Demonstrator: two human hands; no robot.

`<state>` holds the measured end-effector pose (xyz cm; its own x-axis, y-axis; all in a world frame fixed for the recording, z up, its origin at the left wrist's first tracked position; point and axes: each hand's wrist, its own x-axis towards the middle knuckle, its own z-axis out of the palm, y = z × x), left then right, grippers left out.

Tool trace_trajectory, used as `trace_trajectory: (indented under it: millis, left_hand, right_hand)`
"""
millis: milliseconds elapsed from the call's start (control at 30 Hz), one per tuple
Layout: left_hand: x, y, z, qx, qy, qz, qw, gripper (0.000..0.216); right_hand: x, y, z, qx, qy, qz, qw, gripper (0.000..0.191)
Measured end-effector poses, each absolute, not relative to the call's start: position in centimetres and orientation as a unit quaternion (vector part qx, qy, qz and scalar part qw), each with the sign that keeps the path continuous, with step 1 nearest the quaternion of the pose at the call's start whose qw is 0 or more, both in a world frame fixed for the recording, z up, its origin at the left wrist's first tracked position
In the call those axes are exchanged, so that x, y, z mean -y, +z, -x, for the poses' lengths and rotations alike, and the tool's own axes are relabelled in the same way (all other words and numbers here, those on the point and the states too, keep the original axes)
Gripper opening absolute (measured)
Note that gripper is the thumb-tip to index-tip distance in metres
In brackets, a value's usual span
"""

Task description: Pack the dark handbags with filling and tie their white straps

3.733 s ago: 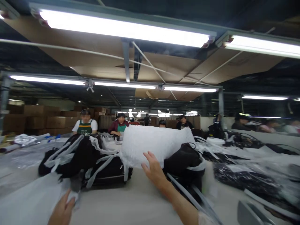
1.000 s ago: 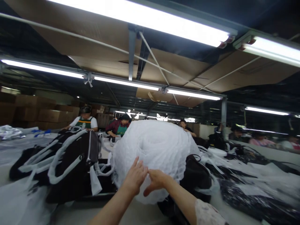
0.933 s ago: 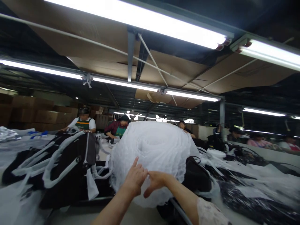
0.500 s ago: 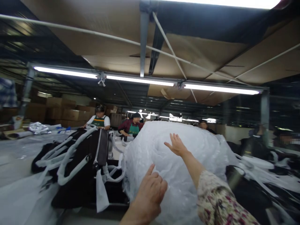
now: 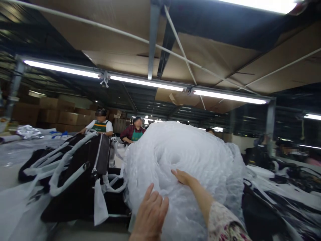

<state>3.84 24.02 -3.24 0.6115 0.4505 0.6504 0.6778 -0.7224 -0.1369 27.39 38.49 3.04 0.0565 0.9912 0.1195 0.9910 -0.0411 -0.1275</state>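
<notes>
A large roll of translucent white bubble wrap (image 5: 200, 150) stands in front of me, its spiral end and hollow core facing me. My right hand (image 5: 183, 177) is at the end of the roll just below the core, fingers stretched toward it and partly foreshortened. Whether it presses on the wrap I cannot tell. Lower and to the left, my left hand (image 5: 151, 211) is in front of the roll's lower part, index finger raised and the others loosely bent, with nothing seen in it. Beside the roll on the left sits a black bag (image 5: 75, 177) with white-wrapped handles.
More black bags and white wrapped straps (image 5: 273, 194) lie on the right. Clear plastic sheeting (image 5: 20, 150) covers the left table. Across the table are two co-workers in green aprons (image 5: 101, 125), with cardboard boxes (image 5: 70, 117) behind them. Tube lights (image 5: 145, 83) hang overhead.
My right hand has come down from the upper part of the roll to below its core. My left hand has shifted slightly left and lower. The view has turned a little right.
</notes>
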Motion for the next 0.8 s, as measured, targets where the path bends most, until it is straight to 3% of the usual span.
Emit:
trace_trajectory:
  millis: [333,500,667,800]
  left_hand:
    - [-22.2,-1.5,-3.8,0.327,-0.287,0.881,0.185,0.045]
    - [-22.9,-3.0,-5.0,0.319,-0.311,0.869,0.214,0.047]
    - [-22.6,-2.9,-4.5,0.327,-0.332,0.863,0.196,0.048]
    - [-22.4,-3.8,-3.6,0.327,-0.363,0.846,0.214,0.036]
  right_hand:
    - [-39.7,0.9,-26.1,0.692,-0.137,0.709,0.005,0.026]
    - [-39.6,1.0,-25.8,0.733,-0.176,0.657,-0.011,0.025]
    - [-41.3,2.2,-26.3,0.774,-0.168,0.609,-0.036,0.035]
    - [-42.7,3.8,-27.3,0.78,-0.124,0.61,-0.066,0.039]
